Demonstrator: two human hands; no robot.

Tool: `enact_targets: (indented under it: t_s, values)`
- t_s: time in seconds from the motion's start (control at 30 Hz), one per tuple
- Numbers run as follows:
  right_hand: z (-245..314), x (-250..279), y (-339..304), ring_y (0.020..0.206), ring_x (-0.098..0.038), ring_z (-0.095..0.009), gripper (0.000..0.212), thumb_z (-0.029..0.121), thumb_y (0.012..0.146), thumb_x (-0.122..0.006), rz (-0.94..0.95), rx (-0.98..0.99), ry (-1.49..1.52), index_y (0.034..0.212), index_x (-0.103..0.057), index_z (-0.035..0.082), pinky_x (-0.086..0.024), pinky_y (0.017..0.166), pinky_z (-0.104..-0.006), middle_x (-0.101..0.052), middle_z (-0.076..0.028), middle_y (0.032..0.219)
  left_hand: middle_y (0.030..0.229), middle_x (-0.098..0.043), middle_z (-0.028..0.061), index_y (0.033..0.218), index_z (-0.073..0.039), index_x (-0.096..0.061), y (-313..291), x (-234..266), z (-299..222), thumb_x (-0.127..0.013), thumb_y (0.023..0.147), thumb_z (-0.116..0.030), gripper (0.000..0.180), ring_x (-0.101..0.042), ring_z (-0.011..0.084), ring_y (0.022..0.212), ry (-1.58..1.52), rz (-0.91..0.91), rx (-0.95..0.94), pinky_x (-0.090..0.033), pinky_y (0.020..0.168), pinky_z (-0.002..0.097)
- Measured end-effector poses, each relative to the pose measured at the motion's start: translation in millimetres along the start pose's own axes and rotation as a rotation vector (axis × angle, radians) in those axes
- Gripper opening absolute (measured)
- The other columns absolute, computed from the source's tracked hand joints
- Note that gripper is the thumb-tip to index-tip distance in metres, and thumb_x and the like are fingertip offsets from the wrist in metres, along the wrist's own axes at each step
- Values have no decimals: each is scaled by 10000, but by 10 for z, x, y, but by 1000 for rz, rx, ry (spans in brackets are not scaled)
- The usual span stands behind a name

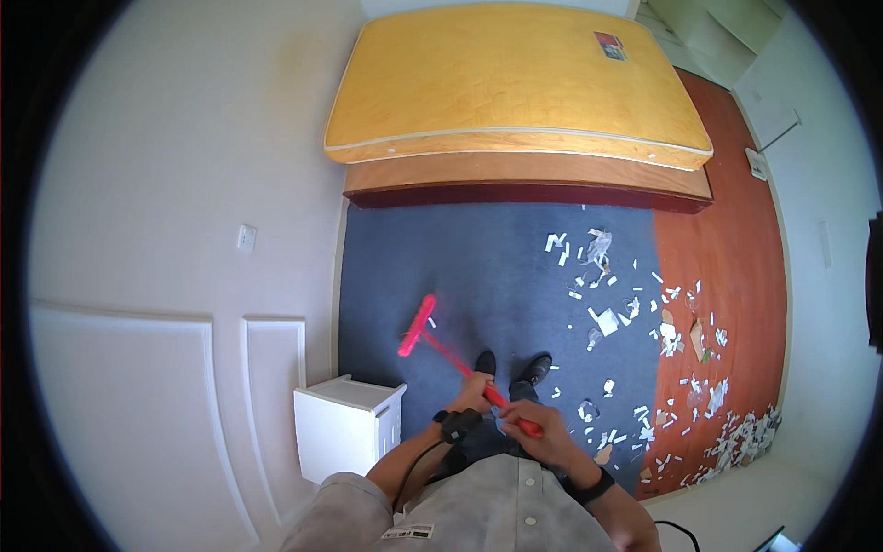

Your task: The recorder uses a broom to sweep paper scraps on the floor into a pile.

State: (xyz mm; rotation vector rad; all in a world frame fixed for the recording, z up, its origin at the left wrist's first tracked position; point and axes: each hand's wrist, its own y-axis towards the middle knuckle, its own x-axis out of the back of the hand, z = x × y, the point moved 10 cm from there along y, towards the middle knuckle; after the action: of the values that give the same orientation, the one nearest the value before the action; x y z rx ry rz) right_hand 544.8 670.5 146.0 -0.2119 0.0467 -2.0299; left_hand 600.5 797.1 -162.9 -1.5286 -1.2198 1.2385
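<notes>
A red long-handled broom (418,326) slants over the blue-grey floor, its head to the left and its handle running back toward my body. My left hand (473,394) is wrapped round the middle of the handle. Closer to me, my right hand (543,432) is closed round the thicker red grip near the handle's end. A small whitish scrap lies beside the broom head's right side. Whether the bristles touch the floor I cannot tell.
Paper scraps (607,321) and plastic bits litter the floor at right, with a dense heap (745,442) by the wall. A yellow mattress (515,78) on a wooden base lies ahead. A white cabinet (336,432) stands left; a long-handled dustpan (756,165) is far right.
</notes>
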Motion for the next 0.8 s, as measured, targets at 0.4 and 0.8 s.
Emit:
enact_targets:
  t_s: [0.4, 0.8]
  values:
    - [433, 164, -488, 663, -605, -206, 110, -9, 734, -679, -368, -116, -302, 756, -572, -19, -478, 617, -305, -637, -111, 790, 542, -420, 0, 653, -111, -440, -441, -1029, 840, -603, 770, -39, 212, -413, 149, 443, 293, 484, 155, -341, 425, 312]
    - [937, 359, -1385, 664, -615, -252, 127, 14, 694, -698, -749, -75, -483, 723, -576, -4, -486, 602, -325, -633, -128, 778, 572, -429, 21, 670, -99, -458, -1594, -1632, 1481, -591, 764, -37, 174, -419, 143, 450, 545, 522, 318, -356, 437, 305]
